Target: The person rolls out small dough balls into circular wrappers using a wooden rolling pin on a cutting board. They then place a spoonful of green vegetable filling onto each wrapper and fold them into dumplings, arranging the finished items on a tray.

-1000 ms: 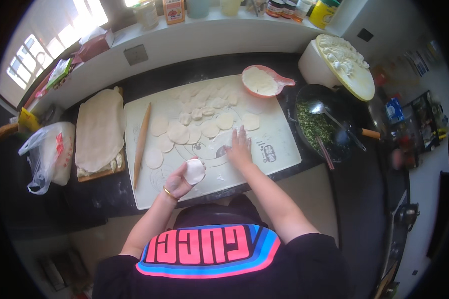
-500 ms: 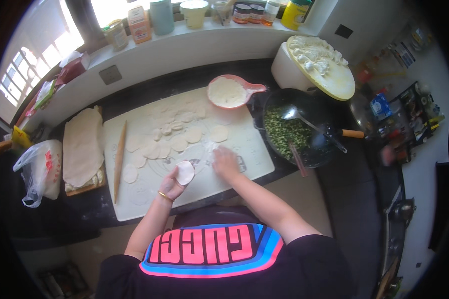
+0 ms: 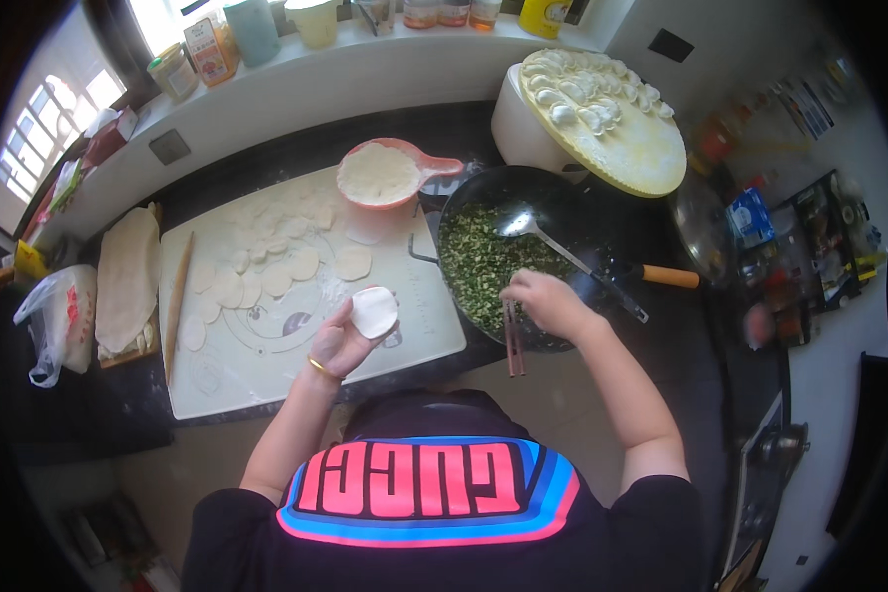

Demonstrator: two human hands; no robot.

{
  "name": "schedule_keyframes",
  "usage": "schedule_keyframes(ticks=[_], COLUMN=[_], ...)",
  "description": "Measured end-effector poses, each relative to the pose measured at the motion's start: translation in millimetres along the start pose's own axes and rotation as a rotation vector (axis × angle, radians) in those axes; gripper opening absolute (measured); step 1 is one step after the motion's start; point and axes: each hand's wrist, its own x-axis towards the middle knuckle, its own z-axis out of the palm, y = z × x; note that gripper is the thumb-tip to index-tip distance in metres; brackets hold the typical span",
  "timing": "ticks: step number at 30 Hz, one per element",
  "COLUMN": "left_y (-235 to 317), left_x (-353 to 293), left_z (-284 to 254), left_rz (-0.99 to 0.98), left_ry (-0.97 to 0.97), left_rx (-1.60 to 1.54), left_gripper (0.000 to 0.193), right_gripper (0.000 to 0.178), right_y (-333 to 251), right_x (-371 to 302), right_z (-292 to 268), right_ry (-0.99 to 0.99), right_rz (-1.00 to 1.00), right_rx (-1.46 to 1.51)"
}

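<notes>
In my left hand (image 3: 339,343), a round white dough wrapper (image 3: 374,313) lies over the raised fingers, held above the near part of the pale dough mat (image 3: 414,340). My right hand (image 3: 545,304) is over the near side of a dark wok (image 3: 602,222). Its fingers are pinched at a pair of reddish-brown chopsticks (image 3: 514,345), which stick out over the near rim. Chopped green filling (image 3: 479,257) covers the wok's left part, and a metal spoon (image 3: 553,240) leans across it.
Several wrappers (image 3: 304,262) and a rolling pin (image 3: 180,306) lie on the mat. A pink scoop of flour (image 3: 380,175) stands at its far right corner. Behind the wok, a yellow round tray (image 3: 641,148) of dumplings rests on a white container. A folded dough sheet (image 3: 128,281) lies at left.
My right hand has moved right, from the mat to the chopsticks at the wok. The left hand still holds the wrapper. The whole view has shifted toward the right.
</notes>
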Motion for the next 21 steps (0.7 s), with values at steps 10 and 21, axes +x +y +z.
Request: schedule_keyframes(ticks=[10,21], left_y=[-52.7,-64.4], left_x=[37.1,43.8], left_z=[28.8,34.3], left_rz=[0.025,0.025], left_ry=[0.047,0.044], left_rx=[-0.019,0.036], left_gripper=[0.051,0.049], right_gripper=[0.007,0.011], right_y=[23.6,58.3], right_x=[-25.3,-8.8], right_z=[5.1,25.6], right_ry=[0.409,0.619], right_rz=[0.04,0.386], right_rx=[0.22,0.917])
